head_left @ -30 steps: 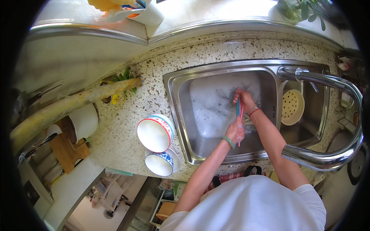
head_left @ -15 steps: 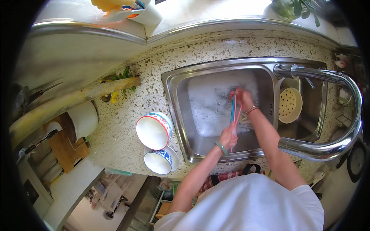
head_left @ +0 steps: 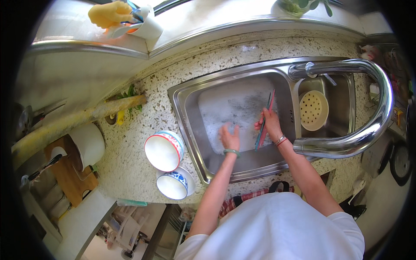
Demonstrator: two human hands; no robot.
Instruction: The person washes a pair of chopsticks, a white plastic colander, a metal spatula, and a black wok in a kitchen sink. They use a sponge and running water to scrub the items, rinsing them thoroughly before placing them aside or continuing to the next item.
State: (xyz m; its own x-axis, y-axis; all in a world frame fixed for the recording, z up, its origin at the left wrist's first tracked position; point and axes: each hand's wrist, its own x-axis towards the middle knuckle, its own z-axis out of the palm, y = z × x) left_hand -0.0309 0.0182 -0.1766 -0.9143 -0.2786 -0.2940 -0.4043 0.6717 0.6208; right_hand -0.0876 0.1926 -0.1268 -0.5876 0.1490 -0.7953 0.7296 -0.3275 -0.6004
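My right hand (head_left: 272, 123) is closed around several chopsticks (head_left: 271, 102), teal and red-pink, which it holds tilted above the right part of the larger sink basin (head_left: 284, 89). Their ends stick out above and below the fist. To its left, my left hand (head_left: 229, 138) is off the chopsticks, fingers spread and slightly blurred, over the foamy water (head_left: 229, 104). Its wrist wears a green bangle (head_left: 232, 152). Foam hides whatever lies under the surface.
A chrome faucet (head_left: 381, 99) arches over the smaller basin, where a cream perforated strainer (head_left: 313, 110) sits. On the speckled counter left of the sink stand a red-rimmed bowl (head_left: 162, 152) and a blue-patterned bowl (head_left: 172, 186). A bamboo pole (head_left: 78, 117) reaches in from the left.
My left hand has let go of the chopsticks' lower end and moved left, fingers opening. My right hand now holds the chopsticks alone, slightly lower. The view has shifted a little.
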